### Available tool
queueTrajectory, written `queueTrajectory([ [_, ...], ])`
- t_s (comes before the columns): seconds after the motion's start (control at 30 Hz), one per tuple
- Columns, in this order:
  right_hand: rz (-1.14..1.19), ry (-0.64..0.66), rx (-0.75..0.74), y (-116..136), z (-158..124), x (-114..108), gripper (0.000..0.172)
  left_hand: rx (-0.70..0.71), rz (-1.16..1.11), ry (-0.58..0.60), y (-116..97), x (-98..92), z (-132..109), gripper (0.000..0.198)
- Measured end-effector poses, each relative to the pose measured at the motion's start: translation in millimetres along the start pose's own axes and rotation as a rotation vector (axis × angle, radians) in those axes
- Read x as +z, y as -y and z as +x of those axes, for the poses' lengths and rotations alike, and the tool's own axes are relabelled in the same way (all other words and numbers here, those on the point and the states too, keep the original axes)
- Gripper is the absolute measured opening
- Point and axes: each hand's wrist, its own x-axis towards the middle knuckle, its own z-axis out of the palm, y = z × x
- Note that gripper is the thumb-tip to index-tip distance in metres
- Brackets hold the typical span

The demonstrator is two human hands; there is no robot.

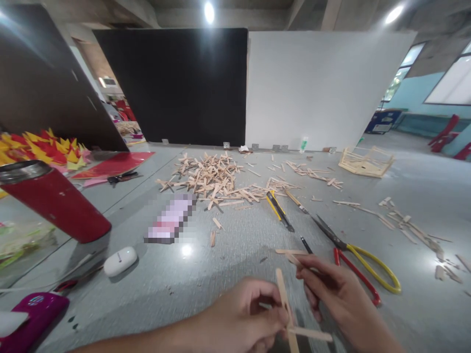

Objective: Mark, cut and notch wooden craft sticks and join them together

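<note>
Low in the view, my left hand (pixel 257 314) pinches a long wooden stick (pixel 281 289) where it crosses a second stick (pixel 311 334), which points to the right. Just to the right, my right hand (pixel 331 289) has its fingers closed on a small wooden stick (pixel 293 260) at the thumb and fingertips. Another stick (pixel 285 251) lies just beyond those fingertips. A dark pen-like tool (pixel 305 244) shows beyond the right hand. Scissors (pixel 340 245) with red and yellow handles lie beside the right hand.
A heap of wooden sticks (pixel 211 176) is ahead, with a yellow cutter (pixel 277 208) nearer. A stick frame (pixel 366 164) and scattered pieces (pixel 408 223) lie right. Left are a red flask (pixel 61 203), a blurred phone (pixel 172 218), a white case (pixel 120 261) and a purple object (pixel 40 314).
</note>
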Motion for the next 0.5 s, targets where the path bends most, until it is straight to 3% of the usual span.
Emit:
queueTrajectory([
  [0.1, 0.023, 0.035, -0.032, 4.2, -2.6, 3.1, 0.040, -0.026, 0.023, 0.121, -0.8, 0.1, -4.3, 0.060],
  [0.23, 0.051, 0.083, -0.129, 7.9, -6.0, 6.1, 0.027, -0.022, 0.049, 0.164, 0.0, -1.5, -5.4, 0.058],
  [0.5, -0.017, 0.123, -0.140, 4.7, -7.2, 4.6, 0.018, -0.002, 0.036, 0.286, -2.2, -4.6, 1.6, 0.063],
])
